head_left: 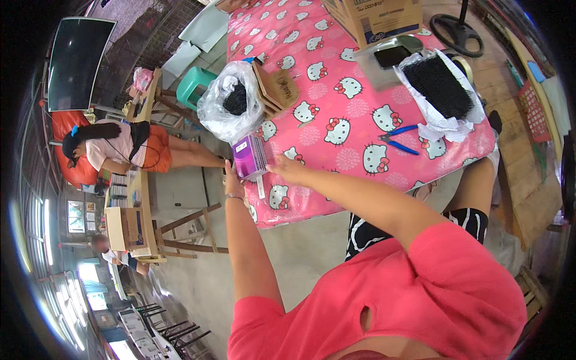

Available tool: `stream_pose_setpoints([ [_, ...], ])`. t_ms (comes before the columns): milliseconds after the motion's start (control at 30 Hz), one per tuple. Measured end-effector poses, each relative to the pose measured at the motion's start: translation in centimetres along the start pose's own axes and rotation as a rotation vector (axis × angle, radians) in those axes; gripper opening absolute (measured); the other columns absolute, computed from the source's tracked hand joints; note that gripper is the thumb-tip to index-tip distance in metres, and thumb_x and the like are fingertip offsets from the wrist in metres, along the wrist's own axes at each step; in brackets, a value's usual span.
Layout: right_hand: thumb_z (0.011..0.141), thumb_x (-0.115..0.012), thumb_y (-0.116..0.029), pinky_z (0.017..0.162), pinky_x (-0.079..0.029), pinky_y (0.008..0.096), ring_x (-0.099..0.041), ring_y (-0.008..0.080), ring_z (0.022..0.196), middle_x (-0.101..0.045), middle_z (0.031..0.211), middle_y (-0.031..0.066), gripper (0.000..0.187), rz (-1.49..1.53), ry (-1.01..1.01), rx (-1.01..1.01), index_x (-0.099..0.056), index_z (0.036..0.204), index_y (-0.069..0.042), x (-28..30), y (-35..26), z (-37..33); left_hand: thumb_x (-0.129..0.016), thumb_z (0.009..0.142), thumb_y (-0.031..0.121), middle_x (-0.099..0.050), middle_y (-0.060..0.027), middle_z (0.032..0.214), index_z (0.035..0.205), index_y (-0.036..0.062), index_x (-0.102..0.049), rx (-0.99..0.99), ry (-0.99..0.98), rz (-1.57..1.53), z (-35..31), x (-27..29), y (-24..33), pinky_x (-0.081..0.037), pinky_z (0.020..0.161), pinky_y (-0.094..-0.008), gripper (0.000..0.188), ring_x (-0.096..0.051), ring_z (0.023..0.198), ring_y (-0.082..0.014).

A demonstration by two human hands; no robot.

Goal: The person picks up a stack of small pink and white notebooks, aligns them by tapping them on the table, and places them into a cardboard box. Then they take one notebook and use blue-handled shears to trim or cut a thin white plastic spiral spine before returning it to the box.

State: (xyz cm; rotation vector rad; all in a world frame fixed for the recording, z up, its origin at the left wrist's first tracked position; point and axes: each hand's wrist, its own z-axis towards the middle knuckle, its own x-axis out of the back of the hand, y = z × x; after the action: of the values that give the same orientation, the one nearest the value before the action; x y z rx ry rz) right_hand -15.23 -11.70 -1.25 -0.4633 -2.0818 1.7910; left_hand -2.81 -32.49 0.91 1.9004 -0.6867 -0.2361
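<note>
As purple pack sits between, left hand and right hand grip it — opposite sides.

At left are a green stool, black screen and 2 people.

The surface with a shiny pink plastic cover, patterned with white cat faces, stands on a smooth grey concrete floor. On the right side there are light-brown wooden planks. On the left, beside the surface, is a green plastic stool, and farther away a long wooden bench with slanted legs. Behind are a large black rectangular screen, a small bright white-framed window and long white lit tubes.
</note>
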Motion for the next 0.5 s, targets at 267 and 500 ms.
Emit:
stream_pose_setpoints([
  [267,0.089,-0.051,-0.061,0.100,-0.041,0.0409,-0.054,0.0337,0.120,-0.056,0.132,0.0221,0.077,0.430,-0.131,-0.182,-0.054,0.128,0.005,-6.3,-1.3,3.3,-0.049,0.091,0.048,-0.064,0.0026,0.106,0.112,0.0156,-0.061,0.040,0.070,0.007,-0.7,3.0,-1.6,-0.043,0.084,-0.0345,0.041,-0.054,0.098,-0.0142],
  [500,0.093,-0.048,-0.058,0.109,-0.032,0.0390,-0.041,0.0290,0.133,-0.041,0.146,0.0194,0.079,0.412,-0.248,-0.265,-0.038,0.141,0.004,-5.2,-2.7,1.5,-0.052,0.089,0.038,-0.065,-0.0009,0.100,0.106,0.0137,-0.061,0.049,0.089,0.064,-0.6,4.3,-2.3,-0.050,0.071,-0.0356,0.031,-0.061,0.089,-0.0171],
])
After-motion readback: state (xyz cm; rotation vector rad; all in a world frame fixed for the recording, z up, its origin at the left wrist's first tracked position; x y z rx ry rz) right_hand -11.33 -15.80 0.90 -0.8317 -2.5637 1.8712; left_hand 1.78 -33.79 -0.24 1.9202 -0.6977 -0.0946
